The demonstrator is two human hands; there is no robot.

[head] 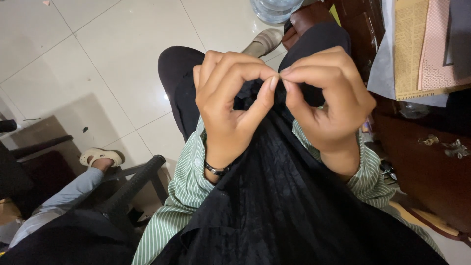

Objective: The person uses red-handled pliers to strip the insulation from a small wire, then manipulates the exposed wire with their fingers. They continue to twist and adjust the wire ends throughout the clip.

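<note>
My left hand [230,105] and my right hand [326,98] are raised in front of me, fingertips meeting at the top. Each hand pinches thumb and forefinger together at the upper edge of a black cloth [274,196] that hangs down over my lap. What lies between the pinched fingertips is too small to tell, perhaps a thread or the cloth's edge. A dark bracelet [216,170] sits on my left wrist. Green striped sleeves [189,191] cover both forearms.
A dark wooden desk [422,162] stands at the right, with papers [417,49] on top and keys [454,147] in its front. A water bottle [274,10] stands on the tiled floor ahead. Another person's leg and sandal [100,157] rest by a black chair [132,184] at the left.
</note>
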